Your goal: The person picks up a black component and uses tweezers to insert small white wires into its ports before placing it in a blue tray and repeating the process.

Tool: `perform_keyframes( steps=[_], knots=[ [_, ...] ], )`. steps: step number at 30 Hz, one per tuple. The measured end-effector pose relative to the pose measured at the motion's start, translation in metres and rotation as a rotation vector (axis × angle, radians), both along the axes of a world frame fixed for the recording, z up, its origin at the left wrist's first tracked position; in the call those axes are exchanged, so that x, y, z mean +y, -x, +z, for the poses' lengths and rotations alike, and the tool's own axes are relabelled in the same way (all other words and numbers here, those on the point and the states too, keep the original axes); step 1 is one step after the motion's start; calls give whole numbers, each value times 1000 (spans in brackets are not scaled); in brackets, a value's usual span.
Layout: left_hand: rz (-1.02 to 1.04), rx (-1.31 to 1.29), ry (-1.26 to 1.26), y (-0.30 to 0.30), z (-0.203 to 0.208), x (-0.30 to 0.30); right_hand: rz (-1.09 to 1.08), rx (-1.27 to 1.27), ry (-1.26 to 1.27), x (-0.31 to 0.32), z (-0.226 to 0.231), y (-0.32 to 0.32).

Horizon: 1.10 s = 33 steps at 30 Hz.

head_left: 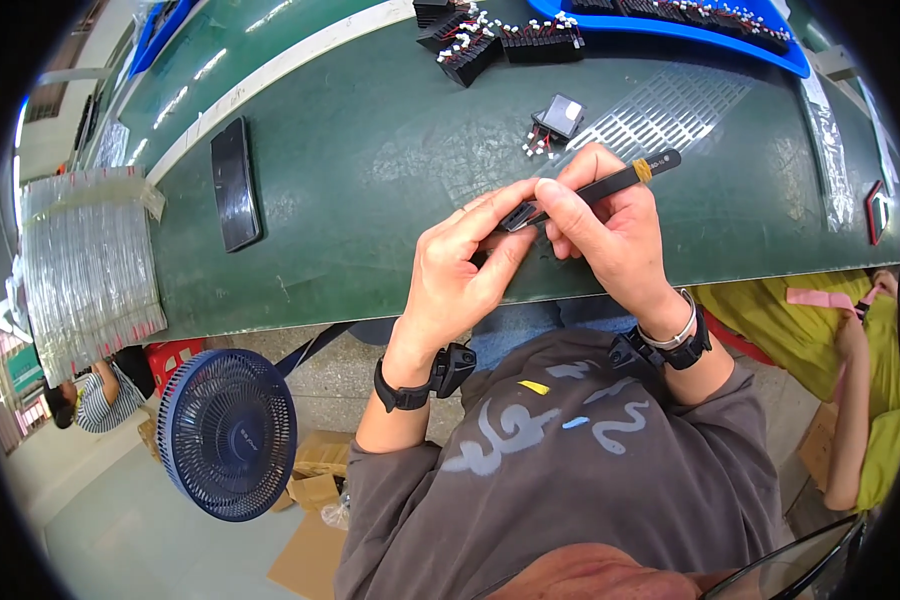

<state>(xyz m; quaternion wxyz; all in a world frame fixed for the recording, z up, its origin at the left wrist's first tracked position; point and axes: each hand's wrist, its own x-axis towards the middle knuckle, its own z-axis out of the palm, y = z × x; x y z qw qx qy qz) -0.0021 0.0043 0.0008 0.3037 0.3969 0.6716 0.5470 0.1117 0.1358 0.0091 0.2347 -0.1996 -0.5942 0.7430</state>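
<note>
My left hand holds a small black rectangular part between thumb and fingers, above the near edge of the green table. In my right hand is a pair of black tweezers with a yellow band wound round its back end. The tips reach down to the black part, and my fingers hide just where they touch. Just beyond my hands lie a few black blocks, one with a pale top face, beside short wires with white connectors.
Rows of black blocks with white connectors stand at the far side, near a blue tray of similar ones. A phone, clear plastic tubes and a blue fan are at left. A person in yellow-green is at right.
</note>
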Motion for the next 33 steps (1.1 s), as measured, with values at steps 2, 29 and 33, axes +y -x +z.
perform_keyframes(
  steps=[2,29,33],
  knots=[
    [-12,-13,-19,-1,3,-1,27,-9,34,1,1,-1],
    [-17,-448,-154,8,6,-2,-127,44,18,2,-2,-1],
    [-28,-445,-160,8,4,-2,-125,52,25,2,-2,-1]
  ],
)
